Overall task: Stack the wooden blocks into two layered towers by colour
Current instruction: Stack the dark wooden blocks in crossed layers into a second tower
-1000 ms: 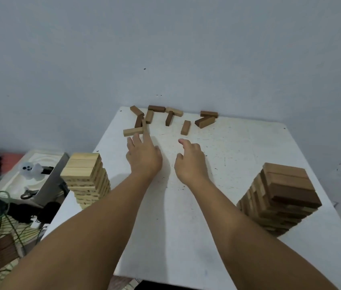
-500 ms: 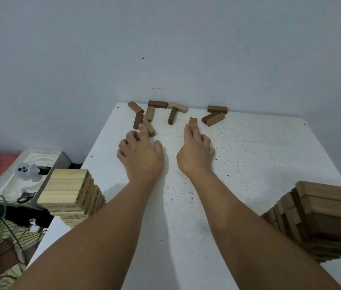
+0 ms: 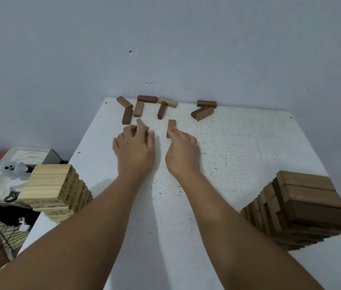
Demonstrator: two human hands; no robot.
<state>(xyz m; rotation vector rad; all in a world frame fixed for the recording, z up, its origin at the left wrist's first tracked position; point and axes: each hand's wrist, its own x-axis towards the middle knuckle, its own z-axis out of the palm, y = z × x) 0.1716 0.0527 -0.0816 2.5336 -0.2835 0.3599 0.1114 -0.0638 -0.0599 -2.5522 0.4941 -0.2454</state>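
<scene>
- Reaching farther up the white table (image 3: 238,155) than a second ago, both hands now have their fingertips at the loose blocks by the wall, where earlier they lay flat short of them.
- Left hand (image 3: 134,149): its fingers have curled around a pale block (image 3: 141,124), which pokes out tilted above the knuckles; a second ago those fingers were stretched out and only neared a pale block lying crosswise.
- Right hand (image 3: 183,152): thumb and forefinger pinch the near end of a mid-brown block (image 3: 171,126) that lies lengthwise, pointing toward the wall; half a second ago straight fingers merely covered it.
- Whether either block is off the surface cannot be told.
- Other loose blocks stay put along the far edge: a dark brown block (image 3: 147,99) against the wall, a light block (image 3: 138,108) just below it, another dark block (image 3: 162,110) standing off to its right, and a pair of brown blocks (image 3: 204,109) farther right, touching each other.
- Pale tower (image 3: 54,189) stands at the table's left edge, near the left forearm, its layers crossed and its top layer full of light, grained wood.
- Dark tower (image 3: 303,208) stands at the right, well apart from the hands, built of brown layers, the top blocks lying side by side.
</scene>
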